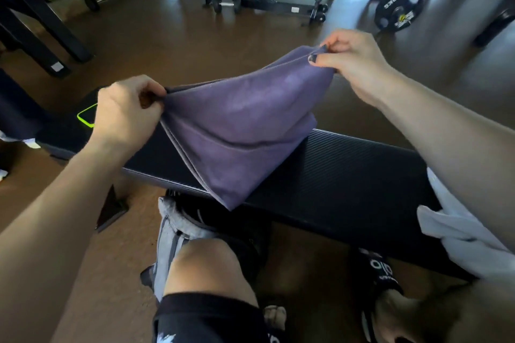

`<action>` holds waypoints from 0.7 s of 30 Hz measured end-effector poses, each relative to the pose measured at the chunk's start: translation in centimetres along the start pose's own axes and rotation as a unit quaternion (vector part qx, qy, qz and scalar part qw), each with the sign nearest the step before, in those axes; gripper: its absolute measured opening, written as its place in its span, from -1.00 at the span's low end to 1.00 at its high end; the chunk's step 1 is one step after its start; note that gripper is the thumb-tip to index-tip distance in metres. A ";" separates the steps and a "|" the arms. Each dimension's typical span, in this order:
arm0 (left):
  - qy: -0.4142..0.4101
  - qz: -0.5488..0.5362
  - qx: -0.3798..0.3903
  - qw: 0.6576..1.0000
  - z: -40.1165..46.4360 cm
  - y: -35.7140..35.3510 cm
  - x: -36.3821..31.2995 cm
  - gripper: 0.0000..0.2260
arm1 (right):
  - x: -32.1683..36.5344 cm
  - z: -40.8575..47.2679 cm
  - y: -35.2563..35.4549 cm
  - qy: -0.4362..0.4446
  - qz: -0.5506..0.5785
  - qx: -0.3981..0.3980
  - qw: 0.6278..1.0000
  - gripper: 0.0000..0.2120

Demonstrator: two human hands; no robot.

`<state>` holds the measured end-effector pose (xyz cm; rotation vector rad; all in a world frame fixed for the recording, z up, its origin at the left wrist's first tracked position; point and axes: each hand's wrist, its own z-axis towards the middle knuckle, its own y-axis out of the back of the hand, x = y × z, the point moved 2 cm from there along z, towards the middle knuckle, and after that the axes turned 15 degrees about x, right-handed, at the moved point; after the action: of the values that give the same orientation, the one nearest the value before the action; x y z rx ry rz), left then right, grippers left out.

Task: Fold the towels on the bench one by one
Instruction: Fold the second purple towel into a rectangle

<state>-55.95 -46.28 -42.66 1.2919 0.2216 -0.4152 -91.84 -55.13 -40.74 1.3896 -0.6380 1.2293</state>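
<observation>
The purple towel [237, 131] hangs in the air above the black tabletop [348, 175], stretched between both hands. The left hand [125, 111] pinches one upper corner at the left, fingers curled tight on the cloth so that the fingertips themselves are hidden in the fold. The right hand [354, 56], farther off and higher, pinches the other upper corner between thumb and forefinger; the remaining fingers are tucked behind and hard to make out. The towel appears already doubled, with several layered edges showing along its left side, though how many layers there are cannot be told. Its lowest corner droops over the tabletop's near edge, and whether the cloth rests on the padding or just clears it is unclear.

At the right, a white towel [459, 225] lies on the tabletop, partly covered by the right forearm and cut off by the frame edge. At the far left end a phone with a green rim [86, 117] is mostly hidden behind the left hand. A grey cloth [167, 231] hangs below the tabletop near the person's knee. Weight plates [398, 7] stand on the floor far right, blurred.
</observation>
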 end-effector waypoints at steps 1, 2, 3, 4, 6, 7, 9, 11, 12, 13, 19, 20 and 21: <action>-0.011 0.002 0.001 1.000 0.2 0.1 -0.8 -0.81 | 0.0 -1.3 0.7 0.001 0.016 -0.001 1.000 -0.80; -0.020 -0.003 0.000 1.000 0.4 0.2 -1.6 -0.81 | -0.1 -2.4 1.4 0.005 0.033 -0.007 0.999 -0.81; -0.028 -0.016 -0.002 0.999 0.6 0.2 -2.3 -0.81 | -0.2 -3.4 2.0 0.012 0.053 -0.012 0.998 -0.82; -0.035 -0.039 -0.005 0.999 0.8 0.3 -3.0 -0.81 | -0.3 -4.4 2.6 0.019 0.071 -0.017 0.997 -0.82; -0.042 -0.087 -0.007 0.995 1.3 0.3 -4.1 -0.80 | -0.9 -6.2 3.5 0.028 0.099 -0.025 0.994 -0.80; -0.046 -0.100 -0.003 0.994 1.5 0.2 -4.5 -0.79 | -1.3 -7.0 3.8 0.028 0.109 -0.026 0.993 -0.79; -0.052 -0.115 0.012 0.992 1.8 -0.2 -5.2 -0.78 | -1.9 -8.3 4.2 0.026 0.115 -0.024 0.993 -0.81; -0.050 -0.125 0.022 0.991 2.0 -0.5 -5.9 -0.78 | -2.4 -9.0 4.8 0.030 0.087 -0.026 0.995 -0.85; -0.044 -0.133 0.025 0.990 2.1 -0.6 -6.1 -0.78 | -2.5 -9.3 5.2 0.032 0.061 -0.031 0.997 -0.85; -0.036 -0.142 0.026 0.989 2.2 -0.7 -6.3 -0.79 | -2.6 -9.4 5.6 0.032 0.029 -0.036 0.998 -0.86; -0.016 -0.173 0.043 0.984 2.9 -1.4 -7.1 -0.82 | -3.4 -10.2 6.3 0.000 -0.126 -0.010 0.992 -0.89; -0.016 -0.174 0.045 0.984 3.1 -1.5 -7.2 -0.82 | -3.5 -10.4 6.5 -0.004 -0.141 -0.007 0.990 -0.91; -0.017 -0.175 0.045 0.983 3.2 -1.5 -7.3 -0.82 | -3.7 -10.6 6.7 -0.009 -0.155 -0.007 0.988 -0.94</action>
<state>-63.45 -48.45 -40.32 1.3362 0.4080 -0.7545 -102.29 -47.75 -43.31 1.4289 -0.4219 0.9640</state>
